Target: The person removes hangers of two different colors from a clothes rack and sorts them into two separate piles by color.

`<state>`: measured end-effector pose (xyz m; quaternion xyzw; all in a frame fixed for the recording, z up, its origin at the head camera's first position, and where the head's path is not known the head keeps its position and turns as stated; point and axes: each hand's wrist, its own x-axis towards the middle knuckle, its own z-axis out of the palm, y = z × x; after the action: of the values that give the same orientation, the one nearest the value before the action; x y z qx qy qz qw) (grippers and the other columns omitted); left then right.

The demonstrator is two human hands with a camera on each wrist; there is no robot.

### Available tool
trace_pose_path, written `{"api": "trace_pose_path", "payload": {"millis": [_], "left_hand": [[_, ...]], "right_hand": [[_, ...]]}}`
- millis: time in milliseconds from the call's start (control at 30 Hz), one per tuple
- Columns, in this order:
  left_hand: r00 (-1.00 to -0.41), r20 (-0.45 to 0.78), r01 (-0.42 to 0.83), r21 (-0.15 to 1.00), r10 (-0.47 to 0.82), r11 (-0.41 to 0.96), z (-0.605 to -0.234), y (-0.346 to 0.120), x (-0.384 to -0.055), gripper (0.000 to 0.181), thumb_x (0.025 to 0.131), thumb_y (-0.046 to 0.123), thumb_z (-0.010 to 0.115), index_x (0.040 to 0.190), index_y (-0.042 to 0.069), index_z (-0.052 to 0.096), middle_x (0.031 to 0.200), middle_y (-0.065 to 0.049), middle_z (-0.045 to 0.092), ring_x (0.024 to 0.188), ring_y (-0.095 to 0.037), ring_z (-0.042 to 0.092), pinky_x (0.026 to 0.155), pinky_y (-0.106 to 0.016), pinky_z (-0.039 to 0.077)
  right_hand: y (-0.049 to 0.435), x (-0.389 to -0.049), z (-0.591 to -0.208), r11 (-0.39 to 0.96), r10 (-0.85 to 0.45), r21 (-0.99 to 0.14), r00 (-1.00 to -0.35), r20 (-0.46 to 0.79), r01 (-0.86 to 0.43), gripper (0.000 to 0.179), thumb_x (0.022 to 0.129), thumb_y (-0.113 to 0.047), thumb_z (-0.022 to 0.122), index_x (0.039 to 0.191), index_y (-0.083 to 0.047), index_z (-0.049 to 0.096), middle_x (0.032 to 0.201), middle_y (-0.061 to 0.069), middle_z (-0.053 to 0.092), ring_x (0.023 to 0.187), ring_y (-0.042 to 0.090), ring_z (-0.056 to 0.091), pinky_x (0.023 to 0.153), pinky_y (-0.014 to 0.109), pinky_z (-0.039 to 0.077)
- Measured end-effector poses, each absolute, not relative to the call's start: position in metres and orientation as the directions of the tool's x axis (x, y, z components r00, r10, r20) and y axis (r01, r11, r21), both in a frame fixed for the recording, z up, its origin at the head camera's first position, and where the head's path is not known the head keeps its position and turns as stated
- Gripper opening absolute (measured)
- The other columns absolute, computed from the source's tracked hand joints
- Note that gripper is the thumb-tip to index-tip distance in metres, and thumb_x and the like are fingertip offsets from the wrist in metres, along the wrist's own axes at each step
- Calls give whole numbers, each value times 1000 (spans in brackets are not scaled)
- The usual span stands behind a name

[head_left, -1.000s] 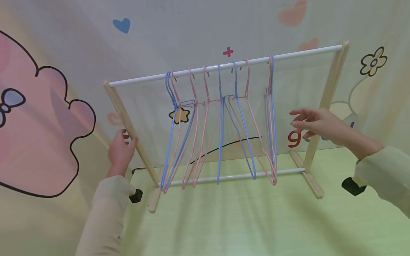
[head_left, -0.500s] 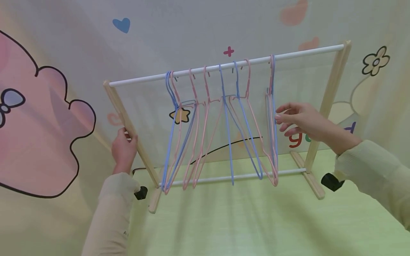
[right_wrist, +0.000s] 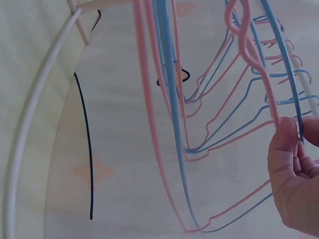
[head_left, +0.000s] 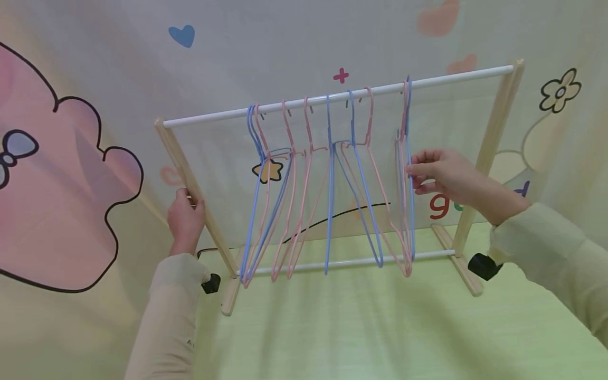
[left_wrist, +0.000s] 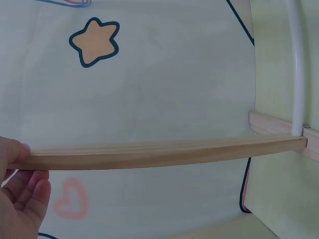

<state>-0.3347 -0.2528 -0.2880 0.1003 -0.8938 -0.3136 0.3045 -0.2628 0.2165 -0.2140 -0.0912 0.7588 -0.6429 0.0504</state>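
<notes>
Several pink and blue wire clothes hangers hang from the white top rail [head_left: 456, 77] of a small wooden clothes rack. At the left, my left hand [head_left: 186, 219] grips the rack's wooden side post [head_left: 179, 161]; in the left wrist view its thumb lies on one side and its fingers on the other. My right hand [head_left: 448, 174] pinches the rightmost blue hanger [head_left: 412, 221] between thumb and fingers, near its neck. A pink hanger [head_left: 407, 264] hangs right beside it; in the right wrist view the thumb [right_wrist: 285, 134] covers part of the pink wire.
A white lower bar [head_left: 432, 255] joins the two posts. The rack's wooden feet [head_left: 467, 274] stand on a pale green surface [head_left: 361, 327]. Behind hangs a curtain [head_left: 294, 47] with printed cartoon shapes. Each sleeve carries a black device [head_left: 484, 266] near the wrist.
My right hand has moved left to the rightmost hangers and taken hold of the blue one, which now stands slightly apart from the pink. The left hand stays at the post.
</notes>
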Motion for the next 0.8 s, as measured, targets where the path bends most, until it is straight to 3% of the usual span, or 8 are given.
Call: {"api": "trace_pose_path", "payload": {"millis": [167, 533, 800], "left_hand": [[-793, 485, 17, 623, -369, 782, -287, -251, -335, 27, 86, 17, 50, 109, 3, 47, 98, -17, 62, 93, -34, 55, 82, -44, 41], [-783, 493, 12, 620, -379, 784, -287, -251, -335, 26, 85, 17, 51, 107, 3, 48, 98, -17, 63, 93, -36, 55, 82, -45, 40], [-787, 489, 8, 619, -378, 785, -288, -253, -333, 26, 86, 16, 51, 108, 2, 48, 99, -19, 62, 93, -36, 55, 82, -45, 41]], "right_hand": [[223, -259, -205, 170, -197, -979, -977, 80, -114, 3, 87, -11, 53, 86, -10, 51, 71, -3, 56, 65, 11, 55, 64, 25, 51], [265, -247, -208, 480, -163, -864, -983, 83, -152, 6, 90, -10, 46, 89, -16, 47, 72, -8, 55, 66, 10, 56, 64, 27, 52], [303, -239, -220, 640, -134, -757, -989, 60, -133, 4, 90, -5, 46, 93, -7, 46, 73, -7, 56, 65, 12, 57, 61, 27, 52]]}}
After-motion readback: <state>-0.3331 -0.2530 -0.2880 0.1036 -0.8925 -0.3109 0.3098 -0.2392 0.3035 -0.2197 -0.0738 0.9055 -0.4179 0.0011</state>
